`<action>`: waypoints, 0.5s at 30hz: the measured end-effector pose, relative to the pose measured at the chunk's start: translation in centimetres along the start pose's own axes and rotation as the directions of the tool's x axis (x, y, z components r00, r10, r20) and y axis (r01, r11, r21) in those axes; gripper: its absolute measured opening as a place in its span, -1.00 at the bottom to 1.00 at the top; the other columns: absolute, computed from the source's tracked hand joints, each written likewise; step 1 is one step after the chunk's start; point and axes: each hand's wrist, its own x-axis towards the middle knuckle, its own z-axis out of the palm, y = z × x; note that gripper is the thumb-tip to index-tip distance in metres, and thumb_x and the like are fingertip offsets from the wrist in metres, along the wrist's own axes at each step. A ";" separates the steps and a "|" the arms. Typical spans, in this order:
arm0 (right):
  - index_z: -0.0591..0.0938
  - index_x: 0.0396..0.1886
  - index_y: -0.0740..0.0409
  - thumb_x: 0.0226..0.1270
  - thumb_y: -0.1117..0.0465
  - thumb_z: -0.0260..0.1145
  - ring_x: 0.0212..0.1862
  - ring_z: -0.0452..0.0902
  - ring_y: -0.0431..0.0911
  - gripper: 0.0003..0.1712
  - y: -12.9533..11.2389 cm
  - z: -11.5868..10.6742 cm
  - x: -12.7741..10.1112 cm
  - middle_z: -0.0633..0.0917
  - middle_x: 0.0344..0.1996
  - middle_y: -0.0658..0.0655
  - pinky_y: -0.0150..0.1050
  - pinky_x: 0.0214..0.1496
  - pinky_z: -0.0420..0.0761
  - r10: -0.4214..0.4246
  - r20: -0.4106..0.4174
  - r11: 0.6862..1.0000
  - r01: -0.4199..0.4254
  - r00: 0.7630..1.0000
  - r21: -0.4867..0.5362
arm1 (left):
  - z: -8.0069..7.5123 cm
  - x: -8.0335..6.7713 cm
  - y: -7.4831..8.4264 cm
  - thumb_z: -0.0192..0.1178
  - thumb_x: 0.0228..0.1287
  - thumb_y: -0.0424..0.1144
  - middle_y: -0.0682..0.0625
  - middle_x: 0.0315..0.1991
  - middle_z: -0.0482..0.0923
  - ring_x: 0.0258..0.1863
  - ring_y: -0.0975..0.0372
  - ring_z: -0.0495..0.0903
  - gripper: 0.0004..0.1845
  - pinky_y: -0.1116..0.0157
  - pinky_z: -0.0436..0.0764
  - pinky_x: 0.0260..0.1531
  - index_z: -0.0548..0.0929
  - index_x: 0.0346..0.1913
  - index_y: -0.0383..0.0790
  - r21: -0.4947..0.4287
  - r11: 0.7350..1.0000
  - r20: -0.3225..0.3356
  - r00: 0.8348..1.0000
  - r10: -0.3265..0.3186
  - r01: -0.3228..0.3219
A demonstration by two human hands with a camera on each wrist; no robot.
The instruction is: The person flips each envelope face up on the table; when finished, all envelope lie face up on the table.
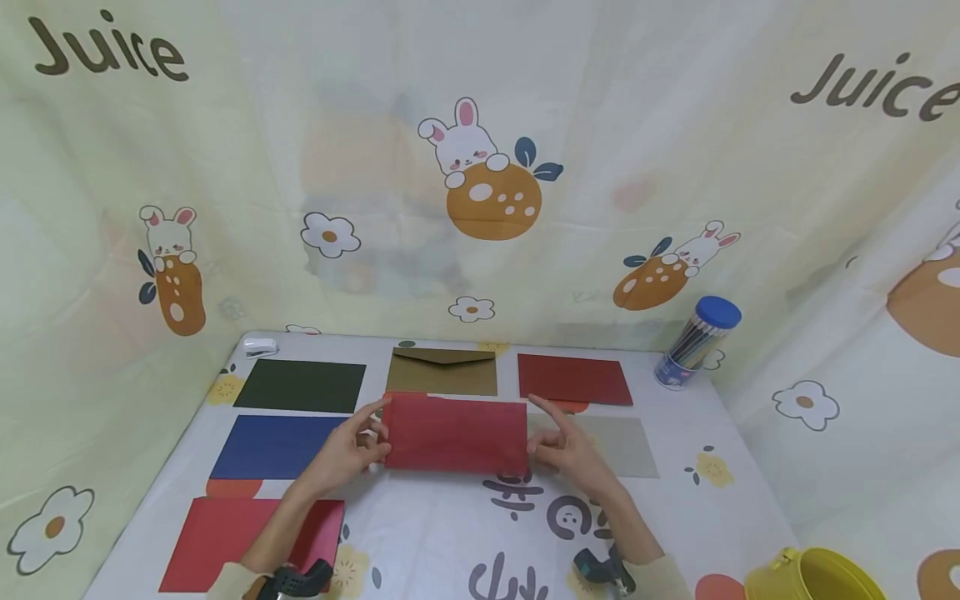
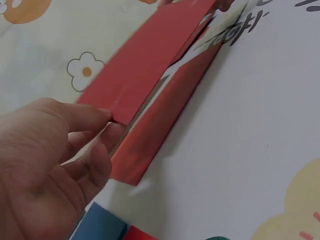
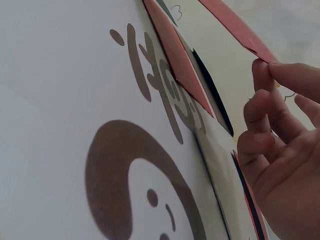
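Observation:
A red envelope (image 1: pixel 456 435) is held up off the table, level across the middle, by both hands. My left hand (image 1: pixel 348 450) pinches its left end, as the left wrist view also shows. At the opposite end, my right hand (image 3: pixel 285 135) pinches a corner between fingertips. Below the raised envelope lies an orange-red envelope (image 2: pixel 165 120), mostly hidden from the head view. A blue envelope (image 1: pixel 273 447) lies beside my left hand, and a pale grey envelope (image 1: pixel 626 447) sits behind my right hand.
Along the back lie a dark green envelope (image 1: pixel 300 386), a gold envelope (image 1: pixel 442 377) and a dark red envelope (image 1: pixel 574 379). A white stapler (image 1: pixel 260 347), a pencil tub (image 1: pixel 693 346) and a yellow bucket (image 1: pixel 772 575) stand near the edges. Red and pink envelopes (image 1: pixel 217 542) lie front left.

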 end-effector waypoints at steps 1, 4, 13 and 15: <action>0.15 0.58 -0.27 0.39 0.17 0.38 -0.17 0.64 0.04 -0.11 0.1 0.0 -0.1 0.74 -0.27 0.21 -0.25 -0.15 0.60 0.007 0.015 1.000 -0.007 1.000 0.000 | 0.0 -0.1 -0.1 0.31 0.31 -0.45 -0.19 -0.08 0.54 -0.41 -0.08 0.61 -0.16 0.22 0.57 -0.62 0.19 0.57 -0.02 0.005 1.000 0.006 1.000 0.003 -0.004; 0.20 0.55 -0.30 0.38 0.15 0.38 -0.17 0.63 0.03 -0.15 0.2 0.1 -0.2 0.74 -0.25 0.16 -0.25 -0.11 0.61 0.033 0.040 0.999 -0.032 0.999 -0.020 | -0.1 -0.1 -0.3 0.30 0.29 -0.49 -0.21 -0.10 0.55 -0.40 -0.15 0.60 -0.11 0.21 0.57 -0.62 0.12 0.59 -0.05 0.016 1.000 0.035 0.999 0.011 -0.011; 0.20 0.55 -0.17 0.43 0.22 0.32 -0.05 0.66 0.15 -0.21 0.3 0.0 -0.5 0.75 -0.25 0.19 -0.20 0.05 0.60 0.034 0.108 0.999 -0.035 0.994 0.001 | -0.6 -0.6 0.0 0.33 0.31 -0.39 -0.19 -0.13 0.56 -0.35 -0.05 0.68 -0.16 0.19 0.62 -0.56 0.15 0.57 -0.07 0.034 0.999 0.121 0.993 -0.011 0.007; 0.21 0.54 -0.13 0.44 0.17 0.33 -0.07 0.68 0.14 -0.23 0.2 0.1 -0.5 0.76 -0.27 0.18 -0.24 0.03 0.59 0.039 0.118 0.999 -0.039 0.992 0.002 | -0.7 -0.6 0.0 0.34 0.31 -0.35 -0.18 -0.16 0.61 -0.36 -0.05 0.70 -0.19 0.17 0.64 -0.55 0.20 0.54 -0.09 0.037 0.999 0.124 0.992 -0.010 0.006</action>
